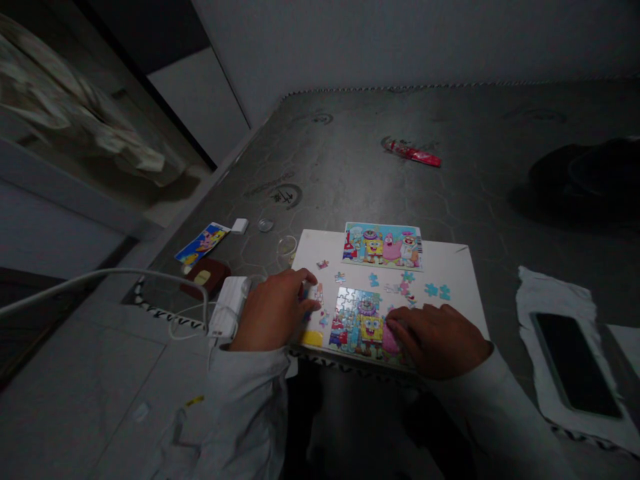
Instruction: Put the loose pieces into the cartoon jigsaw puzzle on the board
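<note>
A partly built cartoon jigsaw puzzle (361, 323) lies on a white board (450, 263) on a grey mattress-like surface. Its reference picture (383, 245) rests at the board's far edge. Several loose blue and pink pieces (434, 290) are scattered between them. My left hand (275, 310) rests at the puzzle's left edge, fingers curled and pinching a puzzle piece (317, 292). My right hand (437, 340) lies palm down on the puzzle's right part, its fingers pressed on the pieces there.
A dark phone (575, 363) lies on a white cloth (543, 293) at the right. A white charger (229, 307) with cable, a brown case (206, 277), a small cartoon card (203, 244) and a red wrapper (415, 153) lie around. A dark bundle (585, 180) sits far right.
</note>
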`<state>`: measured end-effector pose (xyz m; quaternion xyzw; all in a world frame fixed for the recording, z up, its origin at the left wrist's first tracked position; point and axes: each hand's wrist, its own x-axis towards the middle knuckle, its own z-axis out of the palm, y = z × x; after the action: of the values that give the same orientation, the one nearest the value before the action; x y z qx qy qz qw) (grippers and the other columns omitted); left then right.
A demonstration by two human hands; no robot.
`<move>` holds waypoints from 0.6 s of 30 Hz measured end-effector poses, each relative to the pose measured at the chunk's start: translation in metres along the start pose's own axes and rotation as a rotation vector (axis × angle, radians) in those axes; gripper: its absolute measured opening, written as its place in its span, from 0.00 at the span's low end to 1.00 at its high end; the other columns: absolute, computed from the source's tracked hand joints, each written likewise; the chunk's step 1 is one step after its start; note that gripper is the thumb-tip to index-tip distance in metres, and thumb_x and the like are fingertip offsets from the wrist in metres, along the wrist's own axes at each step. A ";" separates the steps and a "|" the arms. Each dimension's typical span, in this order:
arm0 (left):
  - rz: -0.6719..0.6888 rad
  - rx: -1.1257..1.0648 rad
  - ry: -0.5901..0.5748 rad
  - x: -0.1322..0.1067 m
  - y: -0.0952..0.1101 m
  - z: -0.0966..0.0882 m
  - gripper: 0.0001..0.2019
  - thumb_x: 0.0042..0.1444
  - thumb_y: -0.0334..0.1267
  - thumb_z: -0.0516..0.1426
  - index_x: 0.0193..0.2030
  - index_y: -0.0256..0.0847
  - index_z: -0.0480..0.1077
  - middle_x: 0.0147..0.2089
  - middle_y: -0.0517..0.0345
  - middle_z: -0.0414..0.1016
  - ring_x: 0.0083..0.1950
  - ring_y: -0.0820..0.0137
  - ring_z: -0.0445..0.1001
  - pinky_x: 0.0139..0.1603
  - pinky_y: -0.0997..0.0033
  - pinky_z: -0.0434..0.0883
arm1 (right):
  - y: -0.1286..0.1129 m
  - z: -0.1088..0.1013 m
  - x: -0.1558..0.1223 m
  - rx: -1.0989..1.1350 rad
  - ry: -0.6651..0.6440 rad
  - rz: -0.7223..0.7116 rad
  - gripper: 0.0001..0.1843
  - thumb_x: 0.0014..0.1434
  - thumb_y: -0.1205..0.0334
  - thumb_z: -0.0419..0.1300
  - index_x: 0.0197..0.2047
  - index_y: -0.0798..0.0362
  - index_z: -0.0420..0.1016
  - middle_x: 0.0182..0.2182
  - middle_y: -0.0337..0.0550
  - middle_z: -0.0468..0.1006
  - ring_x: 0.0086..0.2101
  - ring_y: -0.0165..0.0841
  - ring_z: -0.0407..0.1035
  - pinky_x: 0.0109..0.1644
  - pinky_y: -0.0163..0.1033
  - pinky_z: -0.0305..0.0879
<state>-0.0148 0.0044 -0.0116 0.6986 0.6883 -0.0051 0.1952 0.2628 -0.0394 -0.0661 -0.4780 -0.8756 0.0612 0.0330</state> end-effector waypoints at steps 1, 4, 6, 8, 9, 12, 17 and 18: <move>0.004 0.001 -0.001 0.001 -0.001 0.001 0.16 0.50 0.41 0.67 0.46 0.52 0.74 0.40 0.64 0.78 0.39 0.68 0.75 0.36 0.70 0.61 | 0.000 0.000 0.000 0.003 -0.003 0.002 0.15 0.69 0.56 0.47 0.46 0.46 0.74 0.33 0.39 0.81 0.30 0.33 0.71 0.37 0.42 0.49; 0.016 0.001 0.002 0.002 -0.002 0.002 0.15 0.50 0.41 0.67 0.46 0.51 0.75 0.40 0.63 0.78 0.39 0.68 0.75 0.35 0.70 0.61 | 0.000 -0.001 0.001 0.008 -0.036 0.000 0.16 0.69 0.56 0.46 0.46 0.45 0.74 0.33 0.40 0.82 0.30 0.33 0.71 0.36 0.42 0.49; 0.021 -0.004 0.004 0.002 -0.002 0.003 0.16 0.49 0.41 0.67 0.46 0.51 0.75 0.40 0.63 0.78 0.39 0.68 0.75 0.35 0.70 0.61 | 0.000 -0.002 0.001 0.007 -0.045 0.004 0.16 0.69 0.56 0.46 0.46 0.46 0.74 0.33 0.40 0.81 0.30 0.33 0.71 0.36 0.42 0.49; 0.021 -0.007 0.004 0.002 -0.002 0.002 0.15 0.50 0.40 0.67 0.46 0.51 0.75 0.40 0.63 0.78 0.39 0.68 0.75 0.35 0.70 0.60 | 0.000 -0.001 0.001 0.004 -0.034 0.002 0.15 0.69 0.56 0.46 0.46 0.45 0.74 0.33 0.39 0.81 0.30 0.34 0.72 0.36 0.42 0.50; 0.023 -0.007 0.002 0.002 -0.002 0.002 0.15 0.50 0.40 0.67 0.46 0.51 0.75 0.40 0.63 0.78 0.39 0.68 0.75 0.35 0.70 0.61 | 0.000 -0.001 0.001 0.002 -0.023 0.002 0.15 0.69 0.56 0.47 0.46 0.45 0.74 0.33 0.39 0.82 0.30 0.34 0.72 0.36 0.42 0.50; 0.020 -0.004 -0.003 0.001 -0.001 0.001 0.15 0.50 0.40 0.67 0.46 0.51 0.75 0.40 0.63 0.78 0.39 0.68 0.75 0.36 0.70 0.61 | 0.000 0.000 0.000 -0.002 0.008 -0.008 0.14 0.69 0.56 0.47 0.45 0.46 0.74 0.32 0.39 0.81 0.30 0.33 0.71 0.36 0.42 0.50; 0.016 0.001 0.001 0.002 -0.001 0.002 0.15 0.50 0.40 0.67 0.46 0.51 0.75 0.40 0.63 0.78 0.39 0.68 0.75 0.35 0.70 0.61 | 0.000 0.001 0.000 -0.013 -0.002 -0.012 0.15 0.69 0.56 0.47 0.45 0.46 0.74 0.32 0.39 0.81 0.29 0.33 0.71 0.36 0.42 0.49; 0.017 -0.001 0.002 0.002 -0.002 0.002 0.15 0.50 0.40 0.67 0.46 0.51 0.75 0.40 0.63 0.78 0.39 0.68 0.75 0.35 0.70 0.61 | 0.000 0.001 0.000 -0.010 -0.011 -0.014 0.15 0.69 0.56 0.47 0.45 0.46 0.74 0.32 0.39 0.81 0.29 0.33 0.71 0.35 0.42 0.49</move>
<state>-0.0155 0.0060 -0.0149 0.7045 0.6824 -0.0023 0.1951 0.2627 -0.0389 -0.0669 -0.4718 -0.8793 0.0591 0.0264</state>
